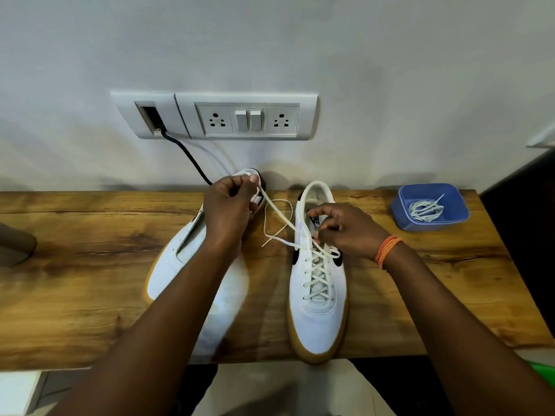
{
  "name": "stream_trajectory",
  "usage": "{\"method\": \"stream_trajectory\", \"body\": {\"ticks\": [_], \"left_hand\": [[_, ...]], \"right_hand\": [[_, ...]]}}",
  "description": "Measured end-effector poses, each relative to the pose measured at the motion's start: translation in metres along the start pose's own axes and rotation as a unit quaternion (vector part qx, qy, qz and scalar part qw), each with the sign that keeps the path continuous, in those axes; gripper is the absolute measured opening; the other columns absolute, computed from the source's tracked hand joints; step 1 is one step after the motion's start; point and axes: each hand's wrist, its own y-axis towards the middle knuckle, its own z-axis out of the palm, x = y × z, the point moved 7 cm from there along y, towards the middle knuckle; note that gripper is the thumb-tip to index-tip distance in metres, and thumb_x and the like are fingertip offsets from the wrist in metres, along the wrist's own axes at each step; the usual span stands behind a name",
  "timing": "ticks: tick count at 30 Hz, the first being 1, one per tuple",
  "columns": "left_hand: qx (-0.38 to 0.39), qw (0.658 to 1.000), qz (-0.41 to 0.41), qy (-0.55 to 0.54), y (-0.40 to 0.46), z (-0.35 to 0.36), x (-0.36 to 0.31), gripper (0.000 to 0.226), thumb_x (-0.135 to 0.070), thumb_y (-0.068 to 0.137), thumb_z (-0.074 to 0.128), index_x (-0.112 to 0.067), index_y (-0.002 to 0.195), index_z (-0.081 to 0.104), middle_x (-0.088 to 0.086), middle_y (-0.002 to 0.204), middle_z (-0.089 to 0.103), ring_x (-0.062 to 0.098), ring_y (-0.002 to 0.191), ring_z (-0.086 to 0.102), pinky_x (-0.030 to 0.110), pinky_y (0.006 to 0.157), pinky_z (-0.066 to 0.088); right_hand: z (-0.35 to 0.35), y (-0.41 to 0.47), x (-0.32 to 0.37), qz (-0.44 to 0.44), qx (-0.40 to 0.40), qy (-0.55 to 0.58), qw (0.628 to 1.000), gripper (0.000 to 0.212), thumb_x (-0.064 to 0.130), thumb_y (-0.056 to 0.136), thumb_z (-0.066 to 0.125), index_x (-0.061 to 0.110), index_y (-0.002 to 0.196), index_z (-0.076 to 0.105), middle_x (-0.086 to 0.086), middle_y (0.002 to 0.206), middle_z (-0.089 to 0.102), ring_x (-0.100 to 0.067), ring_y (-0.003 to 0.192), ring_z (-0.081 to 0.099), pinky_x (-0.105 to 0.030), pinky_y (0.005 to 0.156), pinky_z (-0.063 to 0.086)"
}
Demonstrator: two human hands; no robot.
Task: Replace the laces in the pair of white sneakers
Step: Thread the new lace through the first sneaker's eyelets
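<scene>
**Q:** Why are the shoes laid out like that?

**Me:** I've set both on the worktop (90, 265) with toes toward me, so the eyelets face up under my eyes. The right sneaker (319, 295) is the one I'm working on; its lace (318, 268) already criss-crosses most of the way up. The left sneaker (192, 265) lies beside it with no lace that I can see, tipped a little on its side, waiting its turn.

**Q:** And your hands?

**Me:** My left hand (229, 205) is lifted over the left shoe's heel, fingers curled and pinching one lace end, drawing it taut across the gap. That keeps slack out of the rows, I think. My right hand (345, 226) sits at the right shoe's collar, fingers bent and nipping the lace near the top eyelets to steady it. The other loose end (277, 232) trails on the wood between the shoes.

**Q:** The blue tub (431, 205)?

**Me:** Well off to the right, holding a coiled lace (425, 210), out of the way. New or old, I cannot tell.
</scene>
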Motion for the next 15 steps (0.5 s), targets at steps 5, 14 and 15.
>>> {"method": "stream_trajectory", "body": {"ticks": [5,14,15], "left_hand": [[0.137,0.975,-0.132,0.116,-0.02,0.031,0.048,0.047,-0.045,0.083,0.074,0.001,0.084,0.067,0.012,0.065,0.054,0.016,0.047,0.049,0.021,0.046,0.041],[0.134,0.989,-0.015,0.058,-0.028,0.047,0.047,0.021,-0.017,0.084,0.075,-0.007,0.068,0.068,0.006,0.063,0.069,0.014,0.056,0.06,0.032,0.06,0.05],[0.118,0.992,-0.005,0.05,-0.025,0.043,0.04,0.022,-0.017,0.085,0.075,-0.008,0.066,0.067,0.005,0.061,0.067,0.012,0.054,0.058,0.03,0.058,0.049]], "right_hand": [[0.0,0.0,0.003,-0.003,0.006,0.012,1.0,0.032,0.018,0.087,0.065,0.034,0.115,0.06,0.013,0.078,0.075,0.002,0.087,0.066,-0.047,0.098,0.046],[0.0,-0.003,0.005,-0.004,0.006,0.014,1.0,0.039,0.013,0.085,0.066,0.027,0.121,0.06,0.01,0.081,0.076,0.0,0.083,0.068,-0.045,0.096,0.049],[-0.001,-0.002,0.003,-0.001,0.007,0.016,1.0,0.039,0.013,0.086,0.066,0.026,0.122,0.061,0.009,0.082,0.076,-0.001,0.085,0.068,-0.045,0.097,0.048]]}}
